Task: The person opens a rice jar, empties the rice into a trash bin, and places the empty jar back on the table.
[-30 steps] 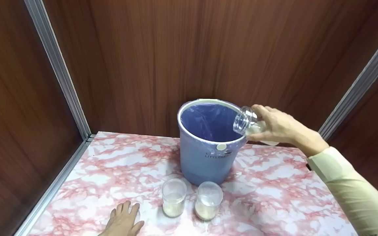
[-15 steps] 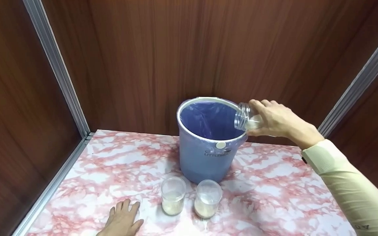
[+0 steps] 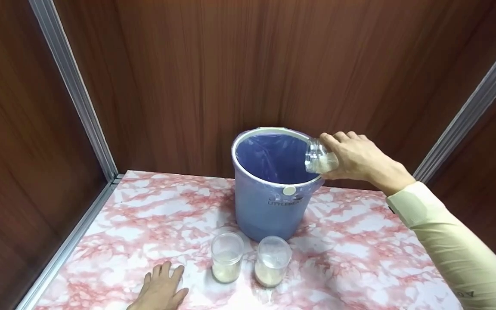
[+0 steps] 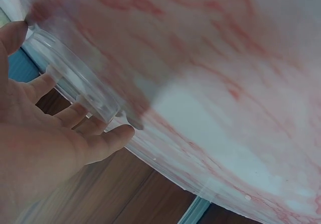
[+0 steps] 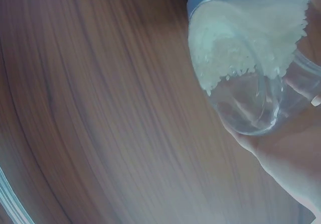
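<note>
My right hand [image 3: 355, 157] grips a clear plastic jar [image 3: 316, 156] tilted on its side, its mouth over the right rim of a blue bin [image 3: 269, 213] lined with a thin bag. White grains that look like rice [image 5: 241, 45] lie along the jar's lower side in the right wrist view. On the marbled table, my left hand [image 3: 159, 287] rests with fingers spread. The left wrist view has those fingers against a low, clear, round piece like a lid [image 4: 83, 81].
Two clear jars, a left one [image 3: 227, 258] and a right one [image 3: 274, 261], stand in front of the bin, with pale grains at the bottom. Brown wood-grain panels [image 3: 187, 86] with metal corner strips [image 3: 75, 86] enclose the pink-and-white table [image 3: 157, 211].
My right hand and its jar have shifted slightly left, and the jar's mouth now points lower into the bin. My left hand stays in place.
</note>
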`<state>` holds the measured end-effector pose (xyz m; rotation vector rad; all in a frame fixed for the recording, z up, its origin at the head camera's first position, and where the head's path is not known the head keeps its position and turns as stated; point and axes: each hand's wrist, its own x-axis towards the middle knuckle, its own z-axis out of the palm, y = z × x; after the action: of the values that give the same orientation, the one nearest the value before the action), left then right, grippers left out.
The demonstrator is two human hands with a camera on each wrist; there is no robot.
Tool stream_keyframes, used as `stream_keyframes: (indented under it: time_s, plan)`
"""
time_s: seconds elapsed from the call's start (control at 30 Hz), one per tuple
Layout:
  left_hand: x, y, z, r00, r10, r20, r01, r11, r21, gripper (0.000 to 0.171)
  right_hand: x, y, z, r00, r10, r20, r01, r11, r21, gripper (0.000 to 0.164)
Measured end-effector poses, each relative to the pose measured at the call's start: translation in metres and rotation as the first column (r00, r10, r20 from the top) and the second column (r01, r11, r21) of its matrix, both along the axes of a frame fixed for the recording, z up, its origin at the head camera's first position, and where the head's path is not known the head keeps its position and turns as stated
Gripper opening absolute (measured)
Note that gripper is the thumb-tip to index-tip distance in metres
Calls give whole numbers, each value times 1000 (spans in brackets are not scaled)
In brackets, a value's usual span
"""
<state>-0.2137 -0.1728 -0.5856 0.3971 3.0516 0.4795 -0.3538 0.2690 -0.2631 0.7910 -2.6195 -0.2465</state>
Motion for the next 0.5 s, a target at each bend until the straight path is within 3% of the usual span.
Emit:
stream_keyframes:
  time_s: [0.17,0.5]
  plan:
    - [-1,0,0,1000,3,2,-3,1000,-8,58,-2,-3,-1,999,-1,-48,4,999,51,85]
    - [-1,0,6,999,-22,26,22,1000,4,60,-4,-7,-5,998,25,-56,-20,997,79,84]
